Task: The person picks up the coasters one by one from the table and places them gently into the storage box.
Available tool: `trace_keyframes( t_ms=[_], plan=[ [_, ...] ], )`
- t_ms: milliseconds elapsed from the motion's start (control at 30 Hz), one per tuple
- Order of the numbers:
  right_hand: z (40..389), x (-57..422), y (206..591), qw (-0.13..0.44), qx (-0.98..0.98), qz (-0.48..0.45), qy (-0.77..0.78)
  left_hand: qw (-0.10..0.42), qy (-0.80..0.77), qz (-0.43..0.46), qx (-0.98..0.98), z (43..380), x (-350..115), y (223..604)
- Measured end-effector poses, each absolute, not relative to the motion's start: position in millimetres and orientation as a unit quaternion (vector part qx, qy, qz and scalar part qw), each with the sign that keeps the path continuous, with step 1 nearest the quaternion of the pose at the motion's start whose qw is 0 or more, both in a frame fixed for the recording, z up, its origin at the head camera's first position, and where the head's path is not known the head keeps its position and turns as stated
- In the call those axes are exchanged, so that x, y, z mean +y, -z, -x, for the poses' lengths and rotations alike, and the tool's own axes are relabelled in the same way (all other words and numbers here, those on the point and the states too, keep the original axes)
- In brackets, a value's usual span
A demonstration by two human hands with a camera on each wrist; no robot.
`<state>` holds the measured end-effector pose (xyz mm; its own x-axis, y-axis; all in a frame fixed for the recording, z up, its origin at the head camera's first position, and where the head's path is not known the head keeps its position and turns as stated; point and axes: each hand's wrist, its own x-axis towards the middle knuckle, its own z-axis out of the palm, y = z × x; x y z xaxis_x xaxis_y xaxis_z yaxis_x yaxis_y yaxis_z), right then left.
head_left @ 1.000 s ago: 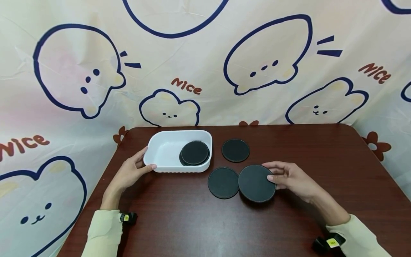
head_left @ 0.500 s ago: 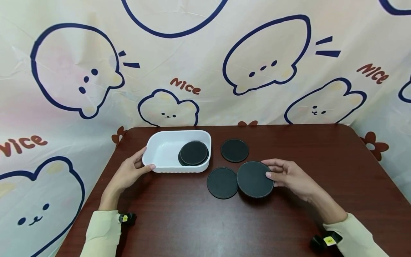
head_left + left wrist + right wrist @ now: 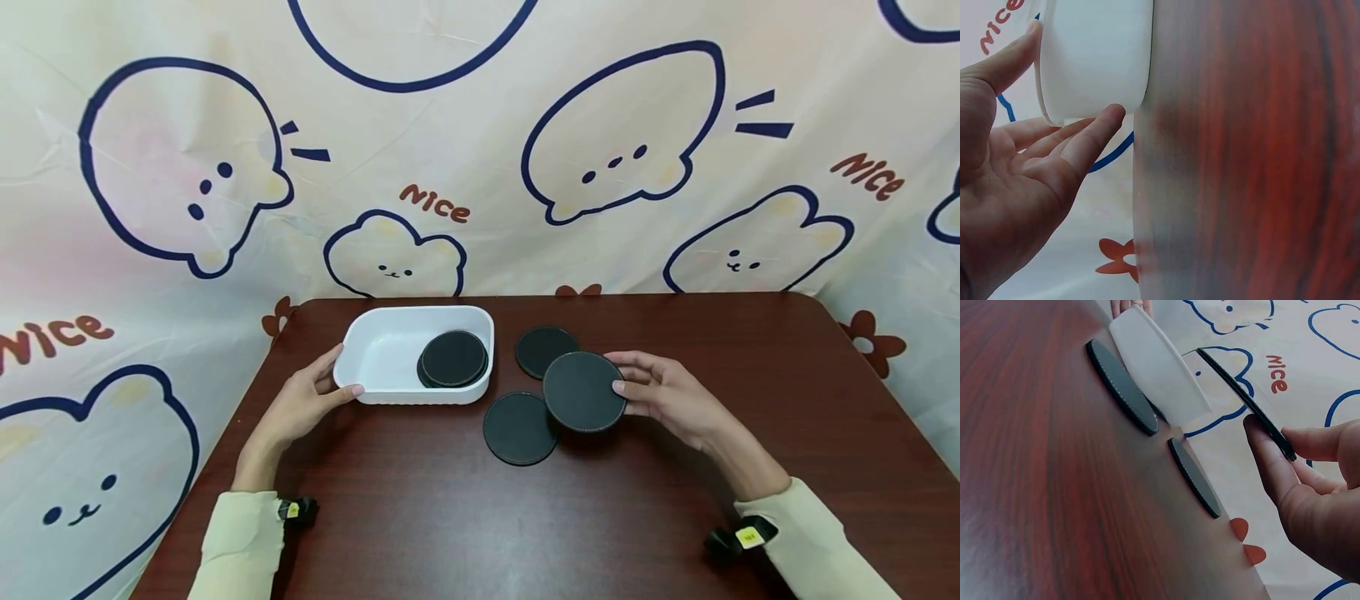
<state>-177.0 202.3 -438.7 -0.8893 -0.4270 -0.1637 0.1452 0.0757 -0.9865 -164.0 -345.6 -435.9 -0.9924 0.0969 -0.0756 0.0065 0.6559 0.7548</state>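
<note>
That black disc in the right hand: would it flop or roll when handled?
The black disc is probably stiff: pinched at one edge by the right hand, it shows no droop. It's likely light, looking thin edge-on. Laid flat, it likely wouldn't roll; upright, its round rim might.

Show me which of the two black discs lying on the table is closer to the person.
The front disc, in front and to the right of the white tray. The other disc lies farther back, beside the tray's right end.
</note>
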Motion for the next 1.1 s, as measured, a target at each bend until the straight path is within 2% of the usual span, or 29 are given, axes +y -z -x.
trace_keyframes(
  t_ms=[1100],
  plan=[
    [208, 142, 428, 0.218, 0.652, 0.094, 0.72, 0.057, -0.428, -0.024, 0.902, 164, -346, 438]
  ],
)
